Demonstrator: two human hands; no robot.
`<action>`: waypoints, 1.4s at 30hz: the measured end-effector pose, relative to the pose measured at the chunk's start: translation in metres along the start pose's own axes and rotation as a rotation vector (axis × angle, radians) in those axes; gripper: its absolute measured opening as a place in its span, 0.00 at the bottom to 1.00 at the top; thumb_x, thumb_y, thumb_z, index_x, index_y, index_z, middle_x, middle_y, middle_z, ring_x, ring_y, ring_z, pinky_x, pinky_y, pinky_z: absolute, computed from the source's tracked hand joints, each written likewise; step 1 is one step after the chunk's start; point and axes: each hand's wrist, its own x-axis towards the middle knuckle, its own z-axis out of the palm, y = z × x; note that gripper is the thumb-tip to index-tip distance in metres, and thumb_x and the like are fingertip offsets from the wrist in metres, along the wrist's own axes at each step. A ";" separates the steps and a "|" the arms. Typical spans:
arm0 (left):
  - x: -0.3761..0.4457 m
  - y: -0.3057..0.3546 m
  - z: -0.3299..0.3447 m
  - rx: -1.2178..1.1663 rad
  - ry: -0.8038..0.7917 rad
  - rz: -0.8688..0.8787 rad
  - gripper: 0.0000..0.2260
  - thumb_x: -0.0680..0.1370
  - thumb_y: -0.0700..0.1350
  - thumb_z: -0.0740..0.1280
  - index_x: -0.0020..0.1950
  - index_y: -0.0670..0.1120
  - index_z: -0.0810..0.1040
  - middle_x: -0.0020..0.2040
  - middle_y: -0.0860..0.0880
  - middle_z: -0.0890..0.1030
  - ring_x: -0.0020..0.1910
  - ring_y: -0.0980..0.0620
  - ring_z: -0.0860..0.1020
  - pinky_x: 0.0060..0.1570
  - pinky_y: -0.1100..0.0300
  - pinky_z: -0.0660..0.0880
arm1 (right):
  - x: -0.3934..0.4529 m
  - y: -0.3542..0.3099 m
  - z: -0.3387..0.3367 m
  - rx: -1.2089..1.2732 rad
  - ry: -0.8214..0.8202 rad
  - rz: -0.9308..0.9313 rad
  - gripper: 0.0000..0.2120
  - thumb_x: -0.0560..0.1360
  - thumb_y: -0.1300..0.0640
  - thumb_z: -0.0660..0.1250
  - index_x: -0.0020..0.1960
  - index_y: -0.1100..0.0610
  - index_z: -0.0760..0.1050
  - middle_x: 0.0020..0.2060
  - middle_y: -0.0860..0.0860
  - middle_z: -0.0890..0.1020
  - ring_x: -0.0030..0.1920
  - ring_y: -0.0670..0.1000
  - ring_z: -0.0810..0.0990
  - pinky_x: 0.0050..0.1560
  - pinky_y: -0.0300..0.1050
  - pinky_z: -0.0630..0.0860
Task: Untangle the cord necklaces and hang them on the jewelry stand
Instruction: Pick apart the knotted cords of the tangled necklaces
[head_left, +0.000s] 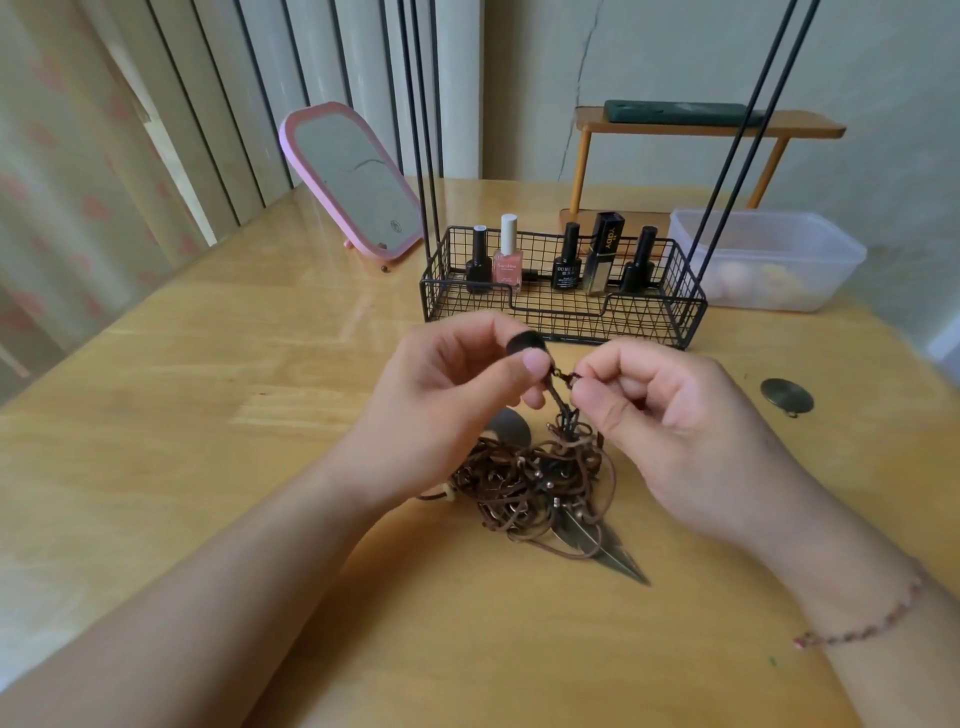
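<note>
A person's two bare hands work over a pale wooden bench (208, 415), seen from above. At the centre, the left hand (457, 384) pinches a dark round bead (525, 344) and the brown cord just beneath it between thumb and curled fingers (535, 364). Just beside it at 3 o'clock, the right hand (670, 410) pinches a small metal link on the same cord with its thumb and forefinger pressed together. The cord drops from both hands into a tangle of brown cord necklaces (530, 478) lying on the bench directly below, at 6 o'clock from the hands, with metal leaf pendants (613, 551) poking out of its near side. A beaded bracelet (872, 623) circles the right wrist. Behind the hands, at 12 o'clock, stands a black wire jewelry stand (561, 312) whose basket holds nail polish bottles (506, 260). At 11 o'clock leans a pink-framed mirror (353, 176); at 2 o'clock sits a clear plastic tub (769, 260). A round metal disc (787, 396) lies at 3 o'clock.
</note>
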 end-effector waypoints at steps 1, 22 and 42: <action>0.000 0.001 0.000 -0.009 0.014 0.023 0.04 0.78 0.39 0.67 0.43 0.43 0.78 0.37 0.48 0.81 0.38 0.52 0.79 0.43 0.59 0.77 | 0.000 0.000 -0.002 -0.071 0.024 -0.019 0.09 0.75 0.47 0.64 0.41 0.49 0.78 0.33 0.44 0.80 0.35 0.42 0.77 0.37 0.33 0.71; 0.016 0.007 -0.037 -0.682 0.541 0.013 0.11 0.85 0.43 0.55 0.43 0.46 0.70 0.33 0.50 0.75 0.31 0.54 0.73 0.38 0.62 0.73 | 0.002 0.005 -0.028 0.427 -0.030 0.012 0.19 0.70 0.41 0.67 0.32 0.56 0.77 0.30 0.49 0.77 0.43 0.54 0.75 0.54 0.48 0.68; 0.007 -0.021 -0.032 1.260 0.256 -0.350 0.13 0.78 0.56 0.66 0.59 0.53 0.78 0.52 0.52 0.79 0.50 0.46 0.78 0.45 0.54 0.75 | 0.001 -0.007 -0.010 0.628 -0.065 0.155 0.06 0.75 0.56 0.62 0.50 0.55 0.67 0.47 0.62 0.86 0.58 0.63 0.81 0.60 0.57 0.73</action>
